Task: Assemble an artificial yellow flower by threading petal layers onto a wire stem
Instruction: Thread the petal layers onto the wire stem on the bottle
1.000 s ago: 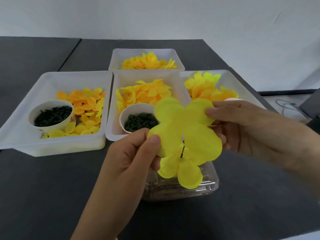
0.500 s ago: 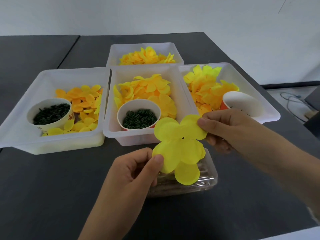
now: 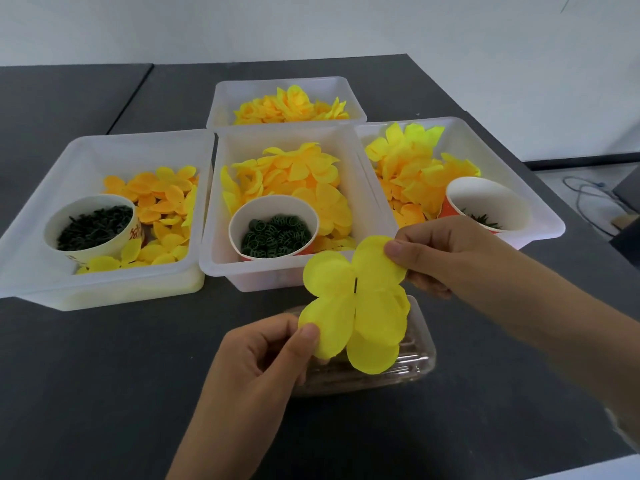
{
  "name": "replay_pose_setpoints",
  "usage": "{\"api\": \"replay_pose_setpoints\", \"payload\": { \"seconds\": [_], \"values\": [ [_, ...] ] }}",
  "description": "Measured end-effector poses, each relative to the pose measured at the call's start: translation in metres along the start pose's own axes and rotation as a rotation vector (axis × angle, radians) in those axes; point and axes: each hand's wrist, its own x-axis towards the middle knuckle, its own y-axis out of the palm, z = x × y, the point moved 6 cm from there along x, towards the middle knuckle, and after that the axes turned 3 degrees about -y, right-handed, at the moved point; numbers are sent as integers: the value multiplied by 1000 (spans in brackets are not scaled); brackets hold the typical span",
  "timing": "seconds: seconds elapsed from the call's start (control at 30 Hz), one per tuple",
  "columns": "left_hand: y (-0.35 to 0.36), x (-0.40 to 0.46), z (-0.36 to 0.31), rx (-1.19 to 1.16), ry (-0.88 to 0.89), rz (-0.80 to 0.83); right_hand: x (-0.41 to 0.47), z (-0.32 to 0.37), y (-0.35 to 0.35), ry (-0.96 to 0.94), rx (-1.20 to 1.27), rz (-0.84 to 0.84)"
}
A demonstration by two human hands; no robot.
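Observation:
A bright yellow petal layer [image 3: 356, 299] hangs in the air above a clear plastic box [image 3: 420, 362]. A dark wire stem tip [image 3: 355, 285] pokes through its centre hole. More yellow petals sit under it on the same stem. My left hand [image 3: 263, 355] pinches the lower left petal between thumb and fingers. My right hand [image 3: 440, 258] pinches the upper right petal. The rest of the stem is hidden behind the petals.
Several white trays of yellow and orange petals stand behind: left [image 3: 31, 268], middle [image 3: 221, 268], right [image 3: 540, 209], far [image 3: 221, 109]. Paper cups with dark green parts sit in them: left [image 3: 93, 233], middle [image 3: 273, 230], right [image 3: 485, 202]. The dark table ends at the right.
The petal layer and both hands have come down and away from the camera, over the clear box. Only a short stem tip now shows at the petal centre.

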Motion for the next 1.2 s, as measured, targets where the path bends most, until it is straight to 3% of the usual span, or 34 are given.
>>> {"api": "replay_pose_setpoints", "payload": {
  "seconds": [0.27, 0.57, 0.87, 1.03, 1.13, 1.2],
  "values": [
    [1, -4, 4, 245, -6, -171, 11, -39, 2, 54, -215, -23],
    [6, -2, 12, 332, -68, -149, 5, -47, 9, -28, -404, -99],
    [0, -7, 10, 264, -57, -126, -3, -47, 5, -84, -351, -75],
    [-27, -14, 5, 284, -18, -268, 1, -38, -49, -145, -448, -304],
    [-37, -13, -7, 282, 49, -319, 19, -31, -98, -156, -661, -480],
    [-37, -10, -14, 279, 87, -329, 43, -37, -111, -122, -826, -397]
  ]
}}
